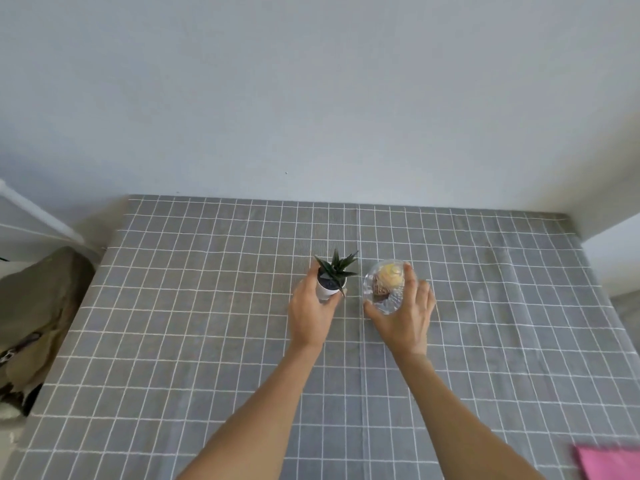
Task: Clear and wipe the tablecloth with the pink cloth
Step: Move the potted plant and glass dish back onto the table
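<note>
- Tablecloth [207,306], grey with a white grid of squares, covers a table that fills the lower half of the view; its far edge meets a pale wall [311,98].
- Two bare forearms reach forward from the bottom edge toward the middle of the tablecloth, side by side.
- Left hand [311,310] grips a small white pot [327,289]. The thumb is on the pot's near right side and the fingers curl round its left and far side, so the fingers are clamped on the pot.
- The pot holds a spiky dark green plant [337,268] that stands upright above the hand.
- Right hand [407,313] holds a clear glass jar [382,285] just to the right of the pot. The thumb presses the jar's near left side, and the fingers wrap over its right side and top, closed on it.
- Something pale yellow and brown shows through the glass; what it is cannot be told.
- Pot and jar are near each other but not touching, both well back from the near edge of the table.
- Whether either one is resting on the tablecloth or raised just off it cannot be told.
- Pink cloth [609,460] lies flat on the tablecloth at the bottom right corner, partly cut off by the frame, well apart from both hands.
- An olive-brown bag [38,313] sits off the table's left edge, below a white rail [38,213].
</note>
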